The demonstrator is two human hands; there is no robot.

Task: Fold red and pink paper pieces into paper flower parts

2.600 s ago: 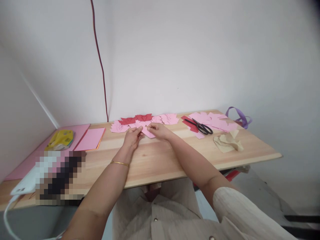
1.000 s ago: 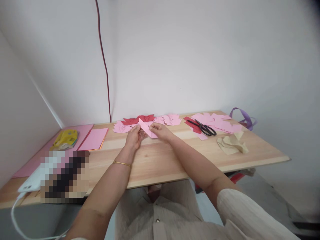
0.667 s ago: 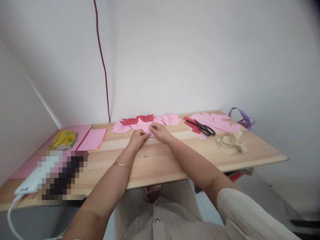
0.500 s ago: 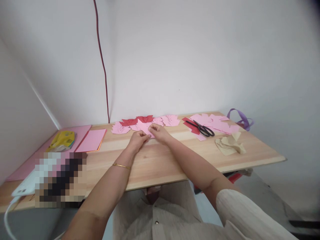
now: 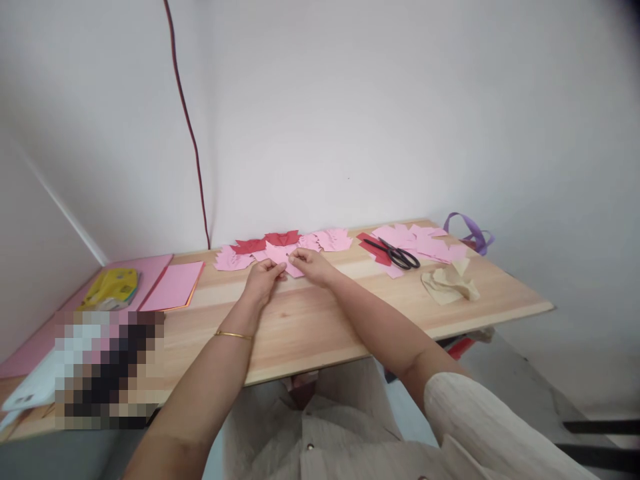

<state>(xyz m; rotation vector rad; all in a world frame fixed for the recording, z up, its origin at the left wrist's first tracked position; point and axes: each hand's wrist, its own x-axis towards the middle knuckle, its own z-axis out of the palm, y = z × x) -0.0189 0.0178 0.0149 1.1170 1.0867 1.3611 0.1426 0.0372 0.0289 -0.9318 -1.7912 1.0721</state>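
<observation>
My left hand [image 5: 263, 278] and my right hand [image 5: 307, 262] meet at the far middle of the wooden table [image 5: 310, 320]. Both pinch a small pink paper piece [image 5: 281, 256] that lies low over the tabletop. The left fingers are curled on its near left edge, the right fingers on its right side. Just behind it runs a row of folded pink and red paper shapes [image 5: 283, 239] along the wall. A gold bangle [image 5: 233, 335] circles my left wrist.
Black scissors [image 5: 395, 255] lie on loose pink and red paper pieces [image 5: 425, 243] at the right. Crumpled beige paper [image 5: 450, 285] sits nearer the right edge, a purple ribbon [image 5: 470, 232] behind. Pink sheets [image 5: 173, 287] and a yellow packet [image 5: 107, 288] lie left.
The pink piece, held raised and tilted a second ago, now lies lower on the table under both hands. My head has turned slightly, shifting the scene left.
</observation>
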